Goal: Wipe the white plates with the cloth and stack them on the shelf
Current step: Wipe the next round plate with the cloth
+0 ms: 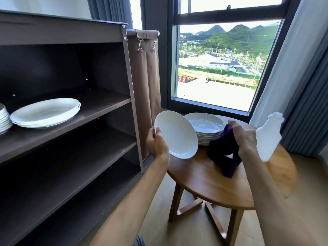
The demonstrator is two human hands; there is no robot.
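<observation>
near the middle of the frame the left hand [157, 145] held a white plate [176, 134] by its left rim, thumb on the face and fingers curled behind, the plate tilted up on edge over the near side of the round wooden table [209, 181]. just right of it the right hand [244, 139] was bunched around a dark purple cloth [224, 153], which hung down to the tabletop. a stack of white plates [205, 130] sat behind on the table, and a white plastic bottle [268, 137] stood at the right.

on the middle shelf [99, 110] at the left of the frame lay a short pile of wiped plates [45, 112], with another stack [4, 119] at the far left edge.

the plate looked stiff, glazed and smooth, so probably slippery and breakable if dropped; a one-handed rim pinch seemed adequate for wiping, but a firmer hold with fingers spread under the base would likely suit the carry to the shelf. the cloth was soft and limp, easy to wad against the face.
</observation>
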